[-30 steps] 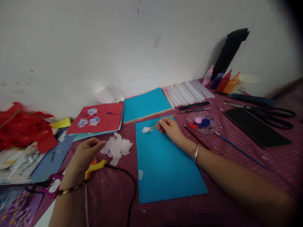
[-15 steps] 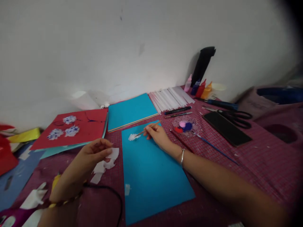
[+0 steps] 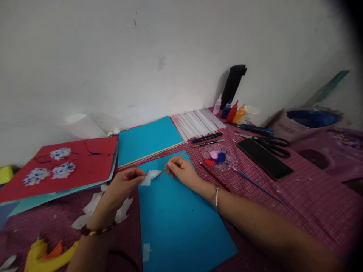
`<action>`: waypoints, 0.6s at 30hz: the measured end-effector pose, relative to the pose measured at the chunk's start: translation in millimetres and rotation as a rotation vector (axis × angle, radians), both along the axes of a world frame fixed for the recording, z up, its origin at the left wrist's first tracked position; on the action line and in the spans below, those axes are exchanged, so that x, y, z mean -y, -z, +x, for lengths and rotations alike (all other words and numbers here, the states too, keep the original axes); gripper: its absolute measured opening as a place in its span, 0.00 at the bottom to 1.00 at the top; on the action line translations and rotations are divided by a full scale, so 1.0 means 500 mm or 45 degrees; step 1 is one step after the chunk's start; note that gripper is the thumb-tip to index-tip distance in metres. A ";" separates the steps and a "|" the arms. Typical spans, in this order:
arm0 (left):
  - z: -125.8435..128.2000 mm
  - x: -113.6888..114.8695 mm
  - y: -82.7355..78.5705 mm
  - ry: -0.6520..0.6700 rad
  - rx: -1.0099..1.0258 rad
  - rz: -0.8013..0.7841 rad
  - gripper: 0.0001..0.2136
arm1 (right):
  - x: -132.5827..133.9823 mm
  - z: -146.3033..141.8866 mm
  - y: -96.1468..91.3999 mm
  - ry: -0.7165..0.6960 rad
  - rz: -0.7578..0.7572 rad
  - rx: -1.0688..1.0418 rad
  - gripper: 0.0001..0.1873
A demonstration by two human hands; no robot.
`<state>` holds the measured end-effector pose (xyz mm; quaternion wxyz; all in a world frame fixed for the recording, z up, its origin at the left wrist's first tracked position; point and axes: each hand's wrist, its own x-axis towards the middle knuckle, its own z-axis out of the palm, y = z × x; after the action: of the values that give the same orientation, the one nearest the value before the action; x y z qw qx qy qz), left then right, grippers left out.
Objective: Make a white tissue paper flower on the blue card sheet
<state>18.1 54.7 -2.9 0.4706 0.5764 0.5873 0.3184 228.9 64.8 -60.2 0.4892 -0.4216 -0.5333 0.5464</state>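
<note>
A blue paper sheet (image 3: 181, 223) lies in front of me on the checked maroon cloth. My right hand (image 3: 183, 172) grips a thin brush (image 3: 171, 165) whose tip touches a small white paper piece (image 3: 154, 174) at the sheet's top left corner. My left hand (image 3: 124, 183) pinches a white paper scrap (image 3: 146, 180) right next to that piece. More torn white scraps (image 3: 93, 207) lie left of the sheet, under my left forearm.
A red card with white-blue flowers (image 3: 62, 168) lies at left, a blue paper stack (image 3: 147, 139) behind. A paint palette (image 3: 217, 156), pens, white strips (image 3: 195, 121), paint bottles (image 3: 231, 110), scissors (image 3: 272, 143) and a black slab (image 3: 263, 158) sit at right. A yellow glue gun (image 3: 48, 255) is at bottom left.
My left hand has moved right with a white scrap, from the scrap pile to the blue sheet's corner beside the brush tip. The view has swung right.
</note>
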 end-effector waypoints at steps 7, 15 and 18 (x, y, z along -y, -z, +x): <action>0.021 0.000 -0.008 0.105 0.000 0.014 0.08 | -0.002 -0.006 -0.001 0.043 0.010 -0.020 0.10; 0.033 0.001 0.008 0.249 -0.049 -0.054 0.11 | -0.001 -0.006 -0.006 0.063 -0.041 -0.049 0.08; 0.030 -0.005 0.024 0.243 -0.073 0.016 0.09 | -0.002 -0.007 -0.006 0.061 -0.041 -0.064 0.08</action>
<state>33.2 57.1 -14.8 0.4782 0.6415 0.5409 0.2593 225.2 66.0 -57.4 0.5085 -0.4284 -0.5016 0.5534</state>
